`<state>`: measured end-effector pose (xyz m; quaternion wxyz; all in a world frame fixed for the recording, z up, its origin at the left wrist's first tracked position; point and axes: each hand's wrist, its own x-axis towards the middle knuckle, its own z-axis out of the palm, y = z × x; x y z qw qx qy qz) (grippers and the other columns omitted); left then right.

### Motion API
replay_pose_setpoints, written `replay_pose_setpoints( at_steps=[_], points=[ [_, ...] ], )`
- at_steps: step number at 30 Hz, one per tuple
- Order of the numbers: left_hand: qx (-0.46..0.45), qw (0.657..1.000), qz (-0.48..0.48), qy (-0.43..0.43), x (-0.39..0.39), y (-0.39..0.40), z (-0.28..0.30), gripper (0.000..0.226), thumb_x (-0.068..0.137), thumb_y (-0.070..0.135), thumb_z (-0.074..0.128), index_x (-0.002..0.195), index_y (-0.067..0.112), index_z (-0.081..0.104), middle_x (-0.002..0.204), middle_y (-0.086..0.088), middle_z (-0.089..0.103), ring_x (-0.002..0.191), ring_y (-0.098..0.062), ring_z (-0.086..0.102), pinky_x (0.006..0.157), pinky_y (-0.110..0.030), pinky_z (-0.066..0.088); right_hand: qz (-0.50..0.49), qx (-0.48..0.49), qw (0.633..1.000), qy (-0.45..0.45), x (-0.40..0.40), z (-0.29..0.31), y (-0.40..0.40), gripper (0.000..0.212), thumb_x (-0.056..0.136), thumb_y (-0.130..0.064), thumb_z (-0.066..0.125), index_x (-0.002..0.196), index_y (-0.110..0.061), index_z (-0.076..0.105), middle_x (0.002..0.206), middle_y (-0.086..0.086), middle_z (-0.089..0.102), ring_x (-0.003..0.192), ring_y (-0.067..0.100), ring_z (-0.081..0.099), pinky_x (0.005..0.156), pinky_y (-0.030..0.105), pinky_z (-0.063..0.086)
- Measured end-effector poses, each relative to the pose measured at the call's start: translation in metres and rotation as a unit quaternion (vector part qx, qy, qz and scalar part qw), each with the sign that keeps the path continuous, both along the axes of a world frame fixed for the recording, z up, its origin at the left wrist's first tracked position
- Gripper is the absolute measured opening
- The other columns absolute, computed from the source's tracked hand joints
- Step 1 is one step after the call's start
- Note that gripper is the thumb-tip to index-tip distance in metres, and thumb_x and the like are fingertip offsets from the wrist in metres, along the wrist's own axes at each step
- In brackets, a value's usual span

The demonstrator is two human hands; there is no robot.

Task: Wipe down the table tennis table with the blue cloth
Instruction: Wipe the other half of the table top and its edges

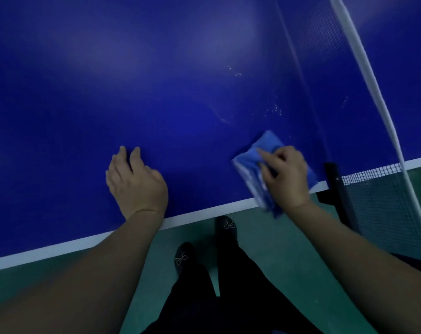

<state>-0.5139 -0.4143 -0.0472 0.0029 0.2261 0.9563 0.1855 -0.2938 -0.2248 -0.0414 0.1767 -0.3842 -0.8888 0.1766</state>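
The blue cloth (257, 162) lies folded on the dark blue table (156, 80), at its near edge, with one end hanging over the white border line (204, 214). The right hand (285, 175) lies on top of the cloth, fingers curled and gripping it against the surface; the cloth shows out from under the hand toward the left and the far side. The left hand (134, 183) lies well apart from the cloth, further left along the same edge, resting flat on the table with its fingers relaxed and holding nothing.

Small pale specks (273, 109) dot the surface just beyond the cloth, and a faint streak (220, 115) shows to their left. To the right of the cloth, near the right hand, the net (383, 201) runs across the table, its white top band (371, 75) slanting away, held at the table's edge by a black net post (336, 182). Below the edge are the green floor (48, 285), dark trouser legs and two dark shoes (225, 227).
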Motion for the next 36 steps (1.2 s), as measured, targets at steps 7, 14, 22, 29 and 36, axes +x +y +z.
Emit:
replay_pose_setpoints(
  at_steps=[7, 14, 22, 29, 36],
  points=[
    [-0.014, 1.0, 0.016, -0.022, 0.0, 0.002, 0.002, 0.046, 0.094, 0.012, 0.043, 0.14, 0.01, 0.043, 0.153, -0.014, 0.033, 0.142, -0.034, 0.026, 0.118, -0.053, 0.017, -0.004, -0.034, 0.999, 0.0, -0.039, 0.008, 0.01, 0.028, 0.09, -0.019, 0.062, 0.117, -0.017, 0.069, 0.091, 0.011, 0.052, 0.079, 0.03, 0.049, 0.063, 0.041, 0.043],
    [-0.01, 0.999, 0.022, -0.027, 0.0, 0.003, 0.0, 0.046, 0.094, 0.01, 0.045, 0.139, 0.012, 0.043, 0.153, -0.013, 0.031, 0.142, -0.035, 0.024, 0.117, -0.055, 0.017, -0.14, -0.028, 0.99, 0.005, -0.017, 0.004, 0.05, 0.03, 0.091, -0.021, 0.063, 0.12, -0.021, 0.067, 0.094, 0.01, 0.052, 0.081, 0.03, 0.05, 0.067, 0.045, 0.045],
    [-0.02, 0.998, 0.034, -0.038, 0.0, 0.005, 0.004, 0.047, 0.093, 0.009, 0.047, 0.141, 0.01, 0.044, 0.154, -0.014, 0.031, 0.142, -0.037, 0.024, 0.117, -0.056, 0.016, 0.061, 0.012, 0.998, -0.003, -0.063, 0.003, 0.041, 0.03, 0.089, -0.017, 0.064, 0.119, -0.021, 0.068, 0.087, 0.01, 0.054, 0.076, 0.029, 0.048, 0.06, 0.039, 0.04],
    [-0.027, 0.998, 0.039, -0.048, -0.001, 0.005, 0.004, 0.048, 0.092, 0.015, 0.042, 0.14, 0.012, 0.044, 0.154, -0.012, 0.032, 0.142, -0.034, 0.024, 0.118, -0.053, 0.015, -0.177, -0.021, 0.984, 0.001, -0.084, 0.003, 0.106, 0.031, 0.092, -0.026, 0.06, 0.123, -0.024, 0.065, 0.103, 0.012, 0.052, 0.09, 0.032, 0.051, 0.079, 0.05, 0.044],
    [-0.033, 0.996, 0.053, -0.058, -0.002, 0.005, 0.001, 0.047, 0.092, 0.007, 0.05, 0.139, 0.012, 0.045, 0.154, -0.009, 0.031, 0.143, -0.032, 0.022, 0.119, -0.053, 0.014, 0.103, 0.016, 0.994, -0.004, -0.071, 0.003, 0.056, 0.029, 0.089, -0.026, 0.056, 0.114, -0.02, 0.071, 0.082, 0.009, 0.054, 0.072, 0.029, 0.048, 0.057, 0.036, 0.039]
  ],
)
